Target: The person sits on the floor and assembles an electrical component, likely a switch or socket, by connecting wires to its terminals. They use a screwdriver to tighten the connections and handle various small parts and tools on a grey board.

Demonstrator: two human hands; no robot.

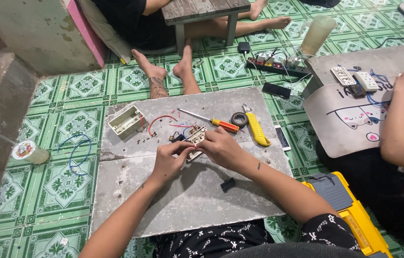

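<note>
- On the grey board [183,191], centre, 1 switch plate [195,138] w/ wiring is held between both hands: left hand [169,160] pinched on its near edge, right hand [221,147] closed over its right side.
- 1 screwdriver [211,121], orange handle, is laid just beyond the plate; 1 roll of black tape [239,119] and 1 yellow utility knife [256,128] are seen beside it, to the right.
- 1 pale wall box [126,122] is set at the board's far left; 1 red wire [160,120] is curled near it.
- 1 small black part [228,184] lies alone nearer the body.
- 1 phone [282,137] rests at the board's right edge.
- Surface: 2 grey slabs laid edge to edge, scuffed, on a green patterned tile floor [63,181].
- 1 blue wire loop [75,150] lies on the tiles, left.
- 1 yellow toolbox [355,215] sits near right.
- Room: 2 other people are seated on the floor, 1 opposite, 1 at right.
</note>
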